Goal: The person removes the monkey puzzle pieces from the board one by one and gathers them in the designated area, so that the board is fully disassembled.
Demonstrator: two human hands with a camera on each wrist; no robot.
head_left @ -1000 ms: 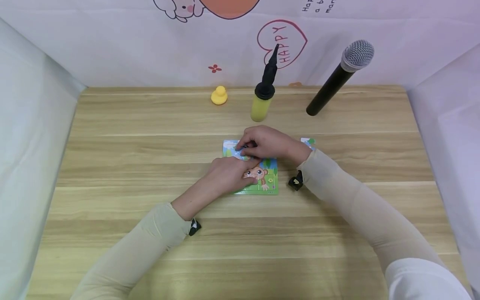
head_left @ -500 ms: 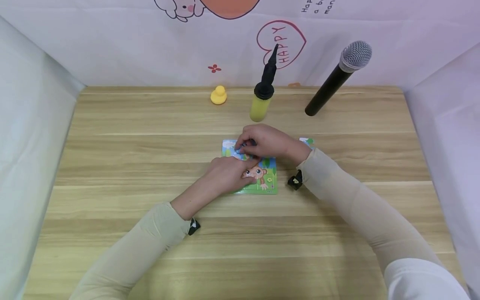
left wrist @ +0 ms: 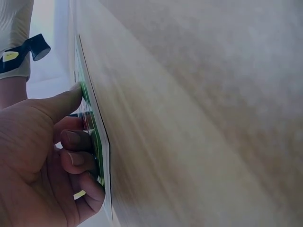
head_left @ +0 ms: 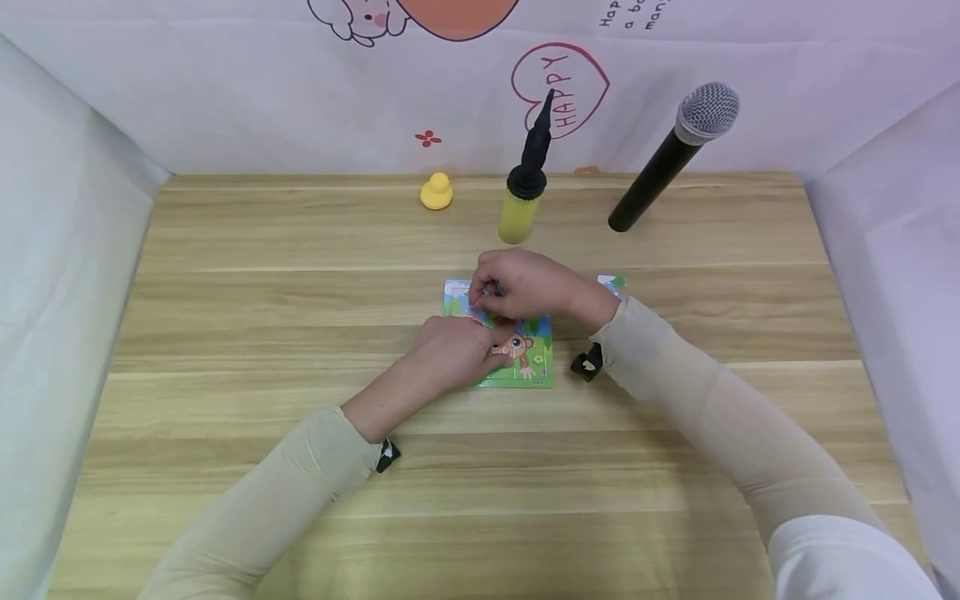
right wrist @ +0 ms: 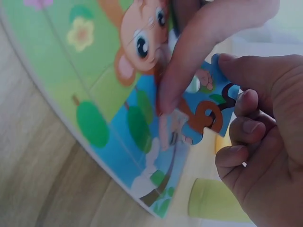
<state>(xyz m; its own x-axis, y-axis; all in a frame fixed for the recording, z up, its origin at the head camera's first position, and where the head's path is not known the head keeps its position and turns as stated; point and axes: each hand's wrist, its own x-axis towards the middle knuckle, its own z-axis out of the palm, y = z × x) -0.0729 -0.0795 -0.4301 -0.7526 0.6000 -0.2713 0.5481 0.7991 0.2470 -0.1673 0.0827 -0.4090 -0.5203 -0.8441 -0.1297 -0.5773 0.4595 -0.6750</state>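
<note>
A jigsaw puzzle board [head_left: 540,368] with a cartoon monkey on green and blue lies flat on the table. Across its left part rests my left hand [head_left: 453,350]; the thumb and fingertips press on its face, as the left wrist view shows. My right hand [head_left: 525,283] is over the far part of the board and pinches a puzzle piece [right wrist: 208,113] between thumb and fingers. That piece is blue with a brown curled tail and stands tilted up from the board, beside a left finger [right wrist: 182,68]. Both hands cover much of the picture.
Another puzzle part [head_left: 612,283] lies beyond my right wrist. Along the back stand a yellow toy duck [head_left: 437,193], a yellow and black hand pump [head_left: 517,212] and a microphone [head_left: 667,167]. White cloth [head_left: 262,92] encloses the table at the back and sides.
My right fingertips have shifted slightly over the board, still pinching the puzzle piece. The left hand has stayed nearly in place on the board.
</note>
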